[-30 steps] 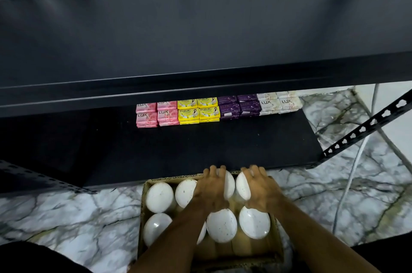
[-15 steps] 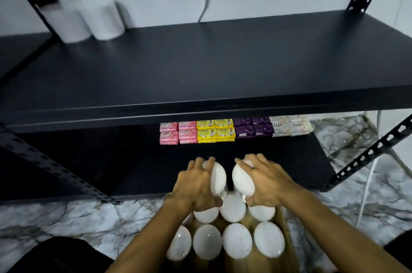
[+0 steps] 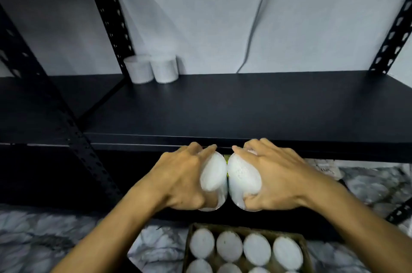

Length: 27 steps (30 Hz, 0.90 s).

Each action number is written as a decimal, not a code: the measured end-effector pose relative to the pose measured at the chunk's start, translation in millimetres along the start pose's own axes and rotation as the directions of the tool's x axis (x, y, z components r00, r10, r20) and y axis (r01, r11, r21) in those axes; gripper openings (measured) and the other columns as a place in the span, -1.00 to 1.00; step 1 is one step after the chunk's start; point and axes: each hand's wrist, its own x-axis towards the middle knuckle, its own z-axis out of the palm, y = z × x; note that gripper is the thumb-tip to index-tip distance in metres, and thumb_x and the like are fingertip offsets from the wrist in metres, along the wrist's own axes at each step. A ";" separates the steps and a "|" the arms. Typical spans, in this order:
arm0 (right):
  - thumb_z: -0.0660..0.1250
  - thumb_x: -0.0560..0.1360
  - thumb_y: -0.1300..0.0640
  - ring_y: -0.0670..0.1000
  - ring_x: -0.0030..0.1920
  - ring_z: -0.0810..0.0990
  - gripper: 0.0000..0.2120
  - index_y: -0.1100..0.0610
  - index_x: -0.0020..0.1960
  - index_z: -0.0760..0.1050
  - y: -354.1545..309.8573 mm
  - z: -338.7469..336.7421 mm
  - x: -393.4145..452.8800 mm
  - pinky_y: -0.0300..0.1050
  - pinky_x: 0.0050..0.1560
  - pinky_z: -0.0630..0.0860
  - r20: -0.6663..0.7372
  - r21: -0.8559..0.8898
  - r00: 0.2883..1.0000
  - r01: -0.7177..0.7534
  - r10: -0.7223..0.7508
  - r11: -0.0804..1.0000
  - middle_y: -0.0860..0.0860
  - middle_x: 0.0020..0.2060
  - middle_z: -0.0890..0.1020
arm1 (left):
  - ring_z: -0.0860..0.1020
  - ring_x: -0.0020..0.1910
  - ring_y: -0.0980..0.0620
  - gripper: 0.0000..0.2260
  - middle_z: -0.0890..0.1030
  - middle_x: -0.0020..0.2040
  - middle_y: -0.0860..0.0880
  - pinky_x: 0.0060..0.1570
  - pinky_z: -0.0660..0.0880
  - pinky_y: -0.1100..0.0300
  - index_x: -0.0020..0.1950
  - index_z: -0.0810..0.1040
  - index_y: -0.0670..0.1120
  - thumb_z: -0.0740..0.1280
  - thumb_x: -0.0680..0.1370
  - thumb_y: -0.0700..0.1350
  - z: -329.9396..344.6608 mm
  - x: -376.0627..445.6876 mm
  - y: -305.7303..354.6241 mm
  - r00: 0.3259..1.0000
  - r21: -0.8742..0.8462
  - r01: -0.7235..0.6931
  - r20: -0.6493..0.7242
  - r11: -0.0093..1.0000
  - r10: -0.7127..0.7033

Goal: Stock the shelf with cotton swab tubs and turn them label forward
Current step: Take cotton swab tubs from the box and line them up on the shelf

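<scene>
You've got one cotton swab tub in each hand: left hand [image 3: 180, 178] wrapped around the left tub [image 3: 213, 175], right hand [image 3: 275, 176] wrapped around the right tub [image 3: 243, 178], fingers curled over the lids and sides, firm hold on both. The two tubs touch each other side by side, held in the air just below the front edge of the black shelf [image 3: 223, 107], above the cardboard box [image 3: 304, 248]. Neither is on the shelf yet. Done so far, going by the view: two stocked tubs [image 3: 152, 68] stand together at the back left corner of the shelf, next to the upright post; rest of that shelf is bare. Can't tell if their labels face forward, too blurred and small. Left to do: set these two down, probably beside the stocked pair, turn labels front, then work through the box, which shows at least two rows of white lids [image 3: 230, 246], bottom cut off by the frame. Early stage, most of the stocking remains. Labels on the held tubs not readable from here.
</scene>
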 end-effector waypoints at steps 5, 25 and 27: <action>0.24 0.24 -0.31 -0.12 0.32 0.21 -0.04 -0.09 0.53 -0.05 -15.3 -52.6 12.9 -0.13 0.24 0.31 -0.068 -0.034 0.997 0.043 -0.045 0.999 -0.18 0.30 0.24 | 0.42 0.27 0.07 -0.07 0.32 0.36 0.18 0.12 0.42 0.08 0.53 0.03 0.19 0.30 0.23 0.36 -53.1 -7.9 -14.3 0.999 0.031 -0.005 -0.051 1.000 0.006; 0.37 0.25 -0.24 0.04 0.38 0.30 -0.07 -0.07 0.53 0.08 8.5 -94.1 116.8 0.02 0.23 0.39 0.015 0.013 0.998 -0.056 0.056 0.998 -0.03 0.37 0.33 | 0.46 0.24 -0.04 -0.15 0.41 0.31 0.07 0.11 0.43 0.02 0.48 0.17 0.24 0.40 0.23 0.30 -105.5 65.7 -68.0 0.991 0.024 0.136 -0.004 0.990 -0.136; 0.38 0.25 -0.24 0.04 0.39 0.29 -0.07 -0.07 0.53 0.08 12.3 -92.4 122.0 0.05 0.25 0.39 0.016 0.014 0.997 -0.071 0.071 0.997 -0.04 0.38 0.32 | 0.45 0.26 -0.04 -0.13 0.40 0.33 0.07 0.12 0.42 0.02 0.50 0.16 0.23 0.40 0.23 0.30 -105.3 74.0 -72.6 0.989 0.012 0.145 0.000 0.989 -0.145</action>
